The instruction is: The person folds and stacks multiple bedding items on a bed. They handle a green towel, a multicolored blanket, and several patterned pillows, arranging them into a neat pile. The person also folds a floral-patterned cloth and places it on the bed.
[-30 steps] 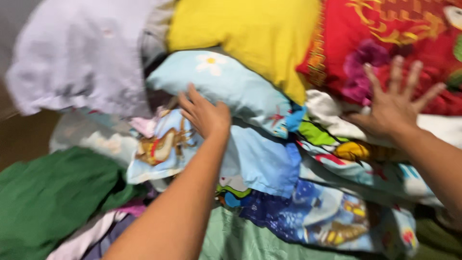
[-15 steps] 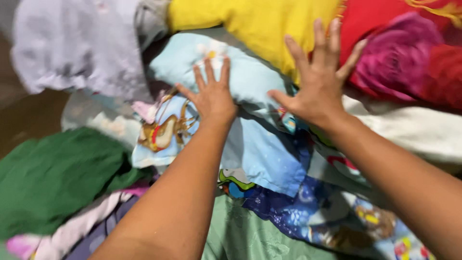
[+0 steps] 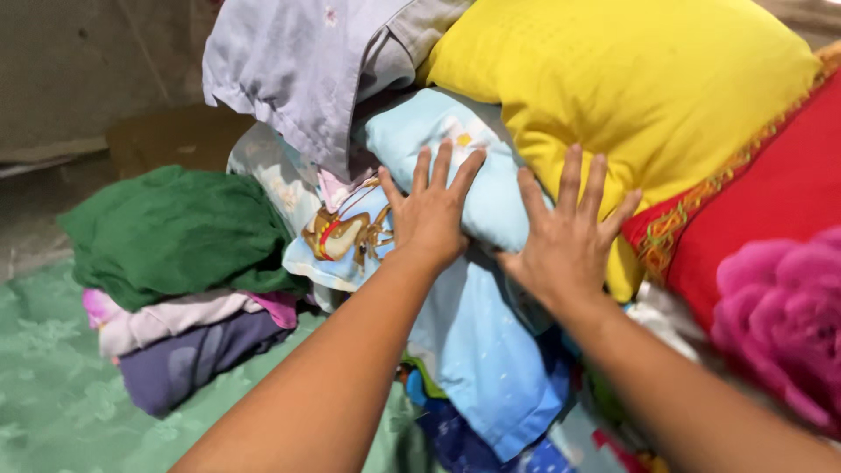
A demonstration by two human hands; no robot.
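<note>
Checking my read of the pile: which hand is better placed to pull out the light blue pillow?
Left, probably. The left hand lies flat on the light blue pillow; the right hand rests at its edge, partly against the yellow pillow.

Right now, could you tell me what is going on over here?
A person presses both open palms on a light blue pillow in a heap of bedding. The left hand and right hand lie flat, fingers spread. A yellow pillow sits behind, folded clothes topped by a green cloth to the left.

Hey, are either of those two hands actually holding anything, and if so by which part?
Nothing is held. The left hand and right hand lie flat with fingers spread on the light blue pillow, pressing its top.
</note>
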